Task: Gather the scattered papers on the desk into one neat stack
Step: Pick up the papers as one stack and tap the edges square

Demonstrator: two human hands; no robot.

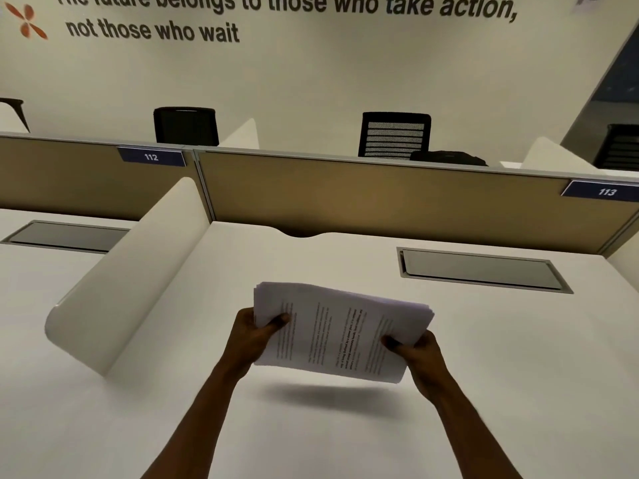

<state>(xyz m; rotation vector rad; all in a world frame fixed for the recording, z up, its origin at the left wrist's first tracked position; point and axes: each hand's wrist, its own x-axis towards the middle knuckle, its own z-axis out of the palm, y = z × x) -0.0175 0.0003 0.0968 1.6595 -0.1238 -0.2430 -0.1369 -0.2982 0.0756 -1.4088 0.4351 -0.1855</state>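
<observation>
A stack of printed white papers (pixel 340 331) hangs in the air above the white desk (pixel 501 375), its shadow on the surface below. My left hand (pixel 250 335) grips the stack's left edge, thumb on top. My right hand (pixel 416 354) grips the right edge, thumb on the top sheet. The sheets lie roughly aligned, edges slightly fanned at the far corners. No loose papers show on the desk.
A white curved divider (pixel 138 271) stands to the left. A tan partition (pixel 380 198) with labels 112 and 113 closes the back. A grey cable hatch (pixel 480 269) sits at the right rear of the desk. Black chairs (pixel 394 134) stand beyond the partition.
</observation>
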